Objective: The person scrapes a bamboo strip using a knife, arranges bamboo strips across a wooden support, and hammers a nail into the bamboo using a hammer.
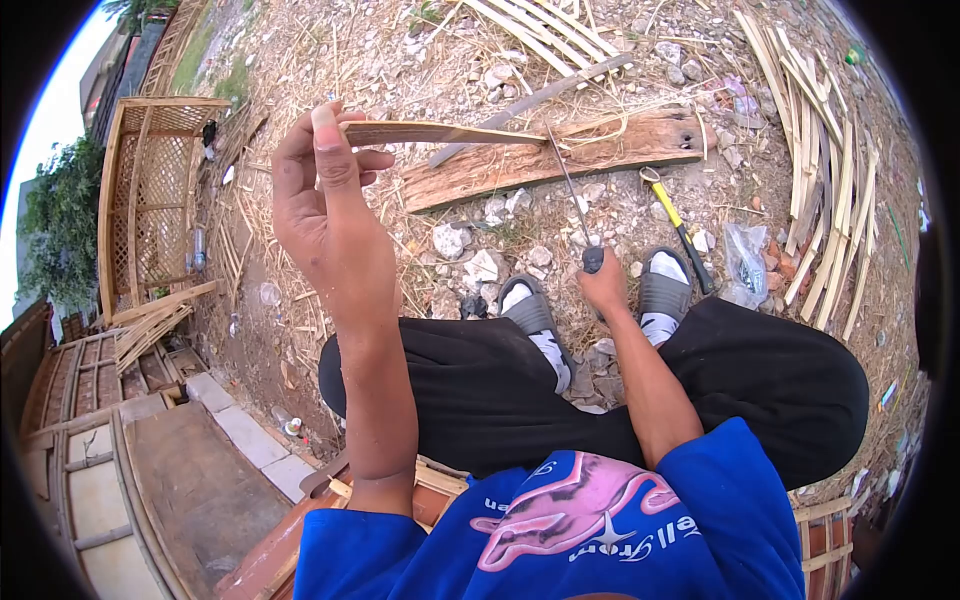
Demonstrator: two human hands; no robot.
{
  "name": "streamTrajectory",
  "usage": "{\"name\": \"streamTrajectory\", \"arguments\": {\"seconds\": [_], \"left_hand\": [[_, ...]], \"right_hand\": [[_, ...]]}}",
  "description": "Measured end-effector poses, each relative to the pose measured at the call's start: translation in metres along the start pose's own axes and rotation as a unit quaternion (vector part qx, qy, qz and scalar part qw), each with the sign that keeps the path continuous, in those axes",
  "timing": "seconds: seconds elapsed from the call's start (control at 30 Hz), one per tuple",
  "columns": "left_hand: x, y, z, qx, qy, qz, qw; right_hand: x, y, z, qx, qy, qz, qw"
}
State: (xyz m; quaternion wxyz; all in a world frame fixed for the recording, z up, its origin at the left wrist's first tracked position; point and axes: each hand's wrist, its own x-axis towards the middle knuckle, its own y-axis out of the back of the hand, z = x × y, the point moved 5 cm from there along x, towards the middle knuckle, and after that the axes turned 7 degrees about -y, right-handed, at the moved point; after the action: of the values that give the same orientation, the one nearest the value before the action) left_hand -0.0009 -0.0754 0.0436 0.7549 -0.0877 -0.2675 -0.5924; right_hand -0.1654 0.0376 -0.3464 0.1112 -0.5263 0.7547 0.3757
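Observation:
My left hand (pixel 335 195) is raised at the left, its thumb and fingers pinching one end of a thin wooden strip (pixel 440 134). The strip runs to the right, and its far end meets the blade of a long knife (pixel 570 185). Wrapped round the knife's dark handle, my right hand (pixel 604 285) is low between my feet. Beyond it, a thick weathered plank (pixel 620 140) lies across the ground under the strip's far end. A yellow and black hammer (pixel 677 228) rests just right of the knife, its head near the plank.
Long pale strips (pixel 835 170) are piled at the right, with more strips (pixel 545 35) at the top. A grey stick (pixel 530 105) crosses the plank. A clear plastic bag (pixel 745 260) lies beyond the hammer. Lattice panels (pixel 155 195) stand at the left. Stones litter the ground.

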Motion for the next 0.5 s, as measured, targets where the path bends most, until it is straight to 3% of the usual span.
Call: {"name": "streamTrajectory", "arguments": {"seconds": [0.07, 0.17, 0.37, 0.5], "left_hand": [[0.002, 0.003, -0.006, -0.021, 0.081, -0.022, 0.996], [0.002, 0.005, -0.011, -0.081, 0.099, 0.017, 0.992], [0.017, 0.038, -0.010, -0.200, 0.039, 0.100, 0.974], [0.016, 0.035, -0.016, -0.190, 0.070, 0.055, 0.978]], "right_hand": [[0.005, 0.001, 0.015, -0.005, -0.017, 0.000, 1.000], [0.007, 0.001, 0.020, -0.006, -0.024, 0.002, 1.000], [0.005, -0.003, 0.020, 0.052, -0.037, -0.015, 0.998], [0.002, 0.001, 0.005, 0.039, -0.010, 0.008, 0.999]]}}
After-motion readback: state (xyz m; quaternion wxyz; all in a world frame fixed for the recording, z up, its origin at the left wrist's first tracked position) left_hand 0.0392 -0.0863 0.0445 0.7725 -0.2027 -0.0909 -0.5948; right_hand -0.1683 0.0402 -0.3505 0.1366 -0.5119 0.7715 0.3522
